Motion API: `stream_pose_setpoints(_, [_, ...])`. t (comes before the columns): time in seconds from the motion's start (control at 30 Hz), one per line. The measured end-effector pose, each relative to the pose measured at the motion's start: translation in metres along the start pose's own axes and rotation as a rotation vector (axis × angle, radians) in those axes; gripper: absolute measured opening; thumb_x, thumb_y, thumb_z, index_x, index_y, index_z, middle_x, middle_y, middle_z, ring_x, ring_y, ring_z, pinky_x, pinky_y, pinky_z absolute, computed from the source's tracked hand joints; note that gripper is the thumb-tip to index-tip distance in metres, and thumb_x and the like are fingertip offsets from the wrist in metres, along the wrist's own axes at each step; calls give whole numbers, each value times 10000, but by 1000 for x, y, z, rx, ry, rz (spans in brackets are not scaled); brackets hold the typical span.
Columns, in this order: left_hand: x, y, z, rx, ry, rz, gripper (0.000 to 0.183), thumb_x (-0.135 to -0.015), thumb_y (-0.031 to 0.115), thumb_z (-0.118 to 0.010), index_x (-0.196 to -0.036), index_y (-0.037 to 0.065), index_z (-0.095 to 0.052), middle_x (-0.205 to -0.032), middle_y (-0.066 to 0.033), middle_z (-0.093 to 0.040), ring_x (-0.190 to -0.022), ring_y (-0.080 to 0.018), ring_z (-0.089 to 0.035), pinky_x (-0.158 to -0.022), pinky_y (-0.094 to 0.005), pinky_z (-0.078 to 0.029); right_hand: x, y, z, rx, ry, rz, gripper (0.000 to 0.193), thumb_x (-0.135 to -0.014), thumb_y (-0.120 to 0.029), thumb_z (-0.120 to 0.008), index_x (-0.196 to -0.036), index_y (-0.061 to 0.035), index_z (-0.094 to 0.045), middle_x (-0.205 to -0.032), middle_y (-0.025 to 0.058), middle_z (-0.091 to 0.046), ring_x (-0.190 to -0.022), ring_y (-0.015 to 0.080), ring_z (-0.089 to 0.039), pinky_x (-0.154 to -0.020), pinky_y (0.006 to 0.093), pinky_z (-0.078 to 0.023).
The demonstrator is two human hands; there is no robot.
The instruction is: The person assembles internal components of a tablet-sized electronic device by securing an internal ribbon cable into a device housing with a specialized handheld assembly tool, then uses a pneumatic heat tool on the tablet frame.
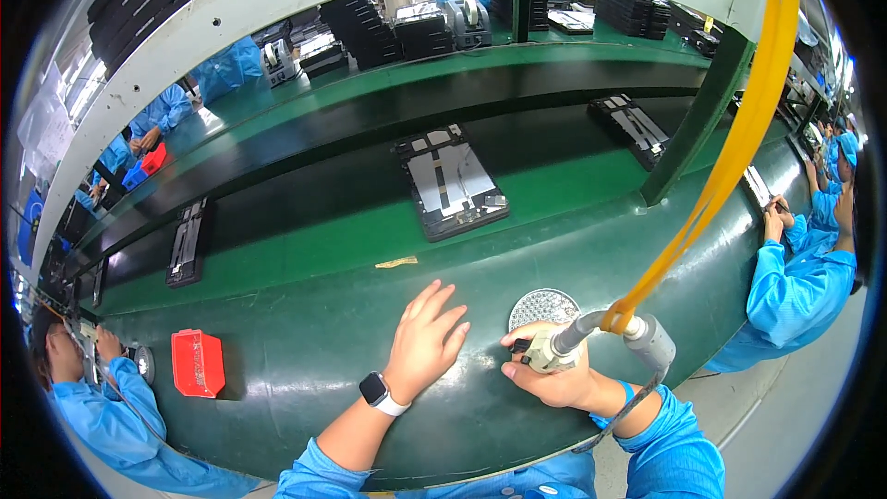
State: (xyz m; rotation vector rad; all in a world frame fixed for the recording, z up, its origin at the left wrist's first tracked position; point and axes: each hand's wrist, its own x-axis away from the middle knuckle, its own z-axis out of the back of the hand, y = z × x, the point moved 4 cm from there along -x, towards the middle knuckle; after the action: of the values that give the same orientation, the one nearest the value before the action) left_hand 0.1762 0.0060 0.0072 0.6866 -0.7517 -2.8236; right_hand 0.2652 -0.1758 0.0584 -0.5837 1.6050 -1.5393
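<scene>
Head view: over our green table (305,374) a yellow band (774,37) hangs. Our left hand (425,337) is empty, fingers spread; leftward stands a red bin (215,368). A round dish (545,292) lies beyond our right hand (562,386), whose fingers clasp a pale tool (554,354), grey neck (583,325) slanting away rightward, tip hidden.

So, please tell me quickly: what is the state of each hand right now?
Left hand: open, holding nothing.
Right hand: closed around a pale corded tool.
</scene>
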Motion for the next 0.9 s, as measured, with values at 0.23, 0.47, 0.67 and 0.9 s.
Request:
stream_pose_setpoints(0.23, [-4, 2, -3, 13, -9, 10, 244, -875, 195, -728, -1072, 51, -741, -1331, -182, -622, -1334, -393, -518, -1063, -492, -446, 0, -1, 5, 344, -27, 148, 324, -807, -10, -807, -1112, -21, -695, -869, 11, -671, -732, 73, -623, -634, 240, -498])
stream_pose_setpoints(0.47, [-6, 6, -2, -7, -38, 9, 228, -846, 128, -734, -1051, 29, -742, -1332, -207, -622, -1327, -417, -517, -1086, -490, -432, -5, -3, 3, 185, 41, 206, 209, -791, -55, -768, -960, -28, -648, -691, 60, -626, -557, 157, -618, -531, 309, -475])
stream_pose_setpoints(0.67, [-5, 7, -4, 66, -41, 62, 218, -834, 82, -714, -1040, 15, -735, -1344, -213, -610, -1340, -424, -498, -1108, -487, -411, -7, -9, 2, 150, 68, 327, 203, -797, -36, -745, -972, -12, -644, -705, 69, -633, -567, 177, -625, -534, 308, -471])
stream_pose_setpoints(0.9, [-3, 8, -5, 60, -30, 57, 277, -791, 40, -666, -1060, 13, -723, -1343, -220, -607, -1340, -448, -490, -1126, -519, -385, -8, -19, 3, 41, 59, 288, 172, -795, -27, -704, -957, -24, -647, -659, 70, -555, -534, 190, -553, -509, 332, -414])
